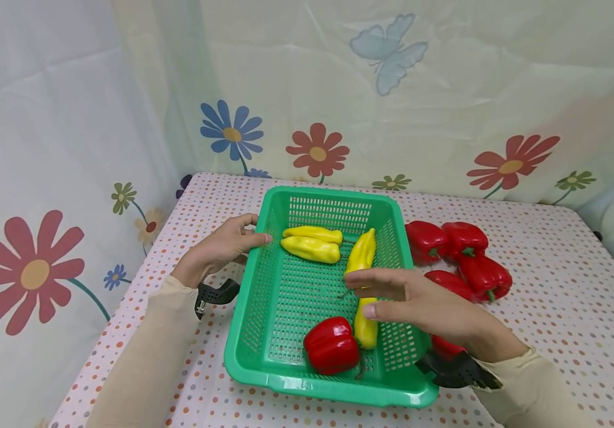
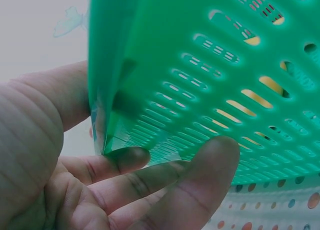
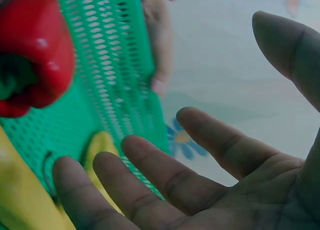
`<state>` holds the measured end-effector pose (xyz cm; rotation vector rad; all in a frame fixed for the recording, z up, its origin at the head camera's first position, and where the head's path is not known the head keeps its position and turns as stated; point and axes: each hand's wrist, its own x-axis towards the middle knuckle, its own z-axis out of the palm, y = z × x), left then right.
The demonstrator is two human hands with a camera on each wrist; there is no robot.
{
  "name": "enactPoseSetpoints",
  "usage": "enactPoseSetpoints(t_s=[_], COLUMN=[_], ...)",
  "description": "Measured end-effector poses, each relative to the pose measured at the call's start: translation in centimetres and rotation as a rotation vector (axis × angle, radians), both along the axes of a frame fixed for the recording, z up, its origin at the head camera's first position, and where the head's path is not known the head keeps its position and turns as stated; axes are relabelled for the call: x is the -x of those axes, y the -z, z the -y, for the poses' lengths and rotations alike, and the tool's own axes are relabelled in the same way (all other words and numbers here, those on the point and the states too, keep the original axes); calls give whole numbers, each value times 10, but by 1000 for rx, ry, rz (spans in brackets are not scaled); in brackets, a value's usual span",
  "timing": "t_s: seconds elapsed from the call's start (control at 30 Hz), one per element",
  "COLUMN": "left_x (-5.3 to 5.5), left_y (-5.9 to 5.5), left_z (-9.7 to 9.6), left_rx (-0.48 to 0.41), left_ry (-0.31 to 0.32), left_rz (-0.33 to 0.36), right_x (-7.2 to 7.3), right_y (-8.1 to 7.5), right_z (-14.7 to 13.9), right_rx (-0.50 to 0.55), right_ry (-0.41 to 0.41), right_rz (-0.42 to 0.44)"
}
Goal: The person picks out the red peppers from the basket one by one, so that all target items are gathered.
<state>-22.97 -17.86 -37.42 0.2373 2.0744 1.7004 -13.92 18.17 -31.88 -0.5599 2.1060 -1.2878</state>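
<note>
A green plastic basket (image 1: 307, 297) with slotted walls stands in front of me. My left hand (image 1: 223, 242) holds its left rim, the thumb over the top and the fingers against the outer wall (image 2: 200, 115). Inside, two yellow long peppers (image 1: 312, 248) lie side by side toward the back, and more yellow peppers (image 1: 367, 330) lie along the right side. A red bell pepper (image 1: 331, 346) rests near the front. Over the basket's right side hovers my right hand (image 1: 424, 300), fingers extended and holding nothing, partly covering the yellow peppers below.
Several red bell peppers (image 1: 484, 276) are grouped on the dotted tablecloth (image 1: 547, 261) right of the basket, some partly hidden by my right hand. A flower-printed curtain (image 1: 264, 71) hangs behind the table and along its left side.
</note>
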Motion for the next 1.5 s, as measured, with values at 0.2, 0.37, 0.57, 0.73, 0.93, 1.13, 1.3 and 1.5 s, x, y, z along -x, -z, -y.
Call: enactPoseSetpoints(t_s=[0.2,0.37,0.57,0.73,0.93,1.13,1.3,1.5], left_x=[2,2,1,0,-2,-2,-2,-4], left_y=[1,2,1,0,-3,-4,-5,-6], left_z=[-1,-1,-1,-3,-5,-6,-5,-4], left_rx=[-2,3,3,10,25,41,47,69], left_ry=[6,10,5,5,-4,-11,0,0], left_rz=[-17,-20,-21,-26,-31,-33,-43,-61], right_x=[8,12,18,21,22,21,19,17], right_y=[7,12,21,30,33,32,33,33], right_z=[15,27,43,52,55,55,56,57], right_rx=[-18,-33,-96,-140,-162,-183,-194,-194], right_ry=[-96,-132,-144,-160,-199,-220,-227,-222], right_rz=[114,207,274,279,222,206,168,107])
